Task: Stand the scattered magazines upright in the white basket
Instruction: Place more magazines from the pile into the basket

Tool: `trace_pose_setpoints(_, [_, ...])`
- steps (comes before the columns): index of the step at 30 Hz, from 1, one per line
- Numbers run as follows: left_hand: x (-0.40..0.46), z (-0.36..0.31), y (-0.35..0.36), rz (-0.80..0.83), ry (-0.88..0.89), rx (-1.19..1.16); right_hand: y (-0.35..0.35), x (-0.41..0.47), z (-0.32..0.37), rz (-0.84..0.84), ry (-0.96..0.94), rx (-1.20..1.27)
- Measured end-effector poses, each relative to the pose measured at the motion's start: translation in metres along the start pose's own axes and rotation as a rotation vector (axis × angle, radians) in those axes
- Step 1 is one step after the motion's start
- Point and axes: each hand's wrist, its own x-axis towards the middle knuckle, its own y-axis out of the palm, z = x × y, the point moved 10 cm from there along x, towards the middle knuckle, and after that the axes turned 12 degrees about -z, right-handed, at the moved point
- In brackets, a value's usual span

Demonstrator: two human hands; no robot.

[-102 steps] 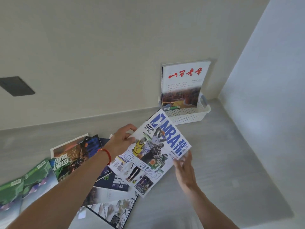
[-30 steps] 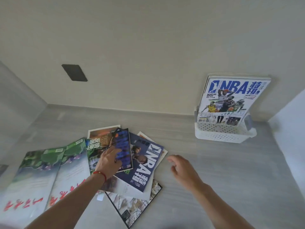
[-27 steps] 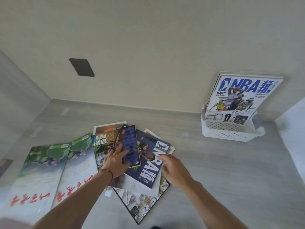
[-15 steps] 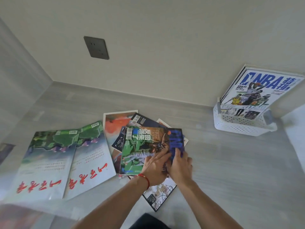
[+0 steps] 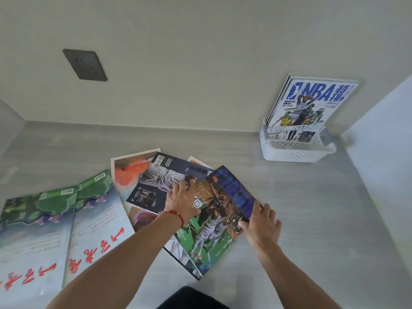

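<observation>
A basketball magazine (image 5: 214,221) with a green court and a blue title lies tilted on top of the scattered pile. My right hand (image 5: 262,226) pinches its right edge, thumb on the cover. My left hand (image 5: 182,201) rests across its left edge. Its fingers spread onto a dark magazine (image 5: 156,186) and its thumb touches the green cover. The white basket (image 5: 292,150) stands at the far right against the wall. An NBA magazine (image 5: 310,105) stands upright in it, with others behind.
Two large green-and-white magazines (image 5: 55,224) with red script lie flat at the left. An orange-covered one (image 5: 127,172) and others sit under the pile. A dark wall socket (image 5: 84,64) is up left. A pale side wall (image 5: 383,152) rises beside the basket.
The green-court magazine has swung round and slid right off the pile. My right hand moved to its right edge. My left hand shifted left onto the dark magazine.
</observation>
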Motion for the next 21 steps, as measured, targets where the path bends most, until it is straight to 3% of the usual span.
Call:
trace_pose_setpoints(3, [-0.007, 0.004, 0.009, 0.073, -0.131, -0.161, 0.008, -0.010, -0.017, -0.044, 0.073, 0.097])
trace_pose_setpoints(8, [-0.022, -0.006, 0.010, 0.128, -0.215, -0.801, 0.011, -0.013, -0.018, -0.103, 0.021, 0.421])
trace_pose_setpoints(11, [-0.034, -0.005, 0.014, 0.121, -0.315, -1.051, 0.008, -0.012, -0.014, -0.095, 0.031, 0.709])
trace_pose_setpoints(16, [-0.045, -0.010, 0.020, 0.082, -0.503, -1.300, 0.026, -0.002, -0.040, 0.207, 0.458, 1.124])
trace_pose_setpoints(19, [-0.044, -0.028, 0.013, 0.058, -0.534, -1.403, 0.024, 0.001, -0.044, 0.451, 0.344, 1.124])
trace_pose_setpoints(21, [-0.038, -0.048, 0.006, 0.062, -0.513, -1.441, 0.015, 0.008, -0.050, 0.497, 0.297, 1.199])
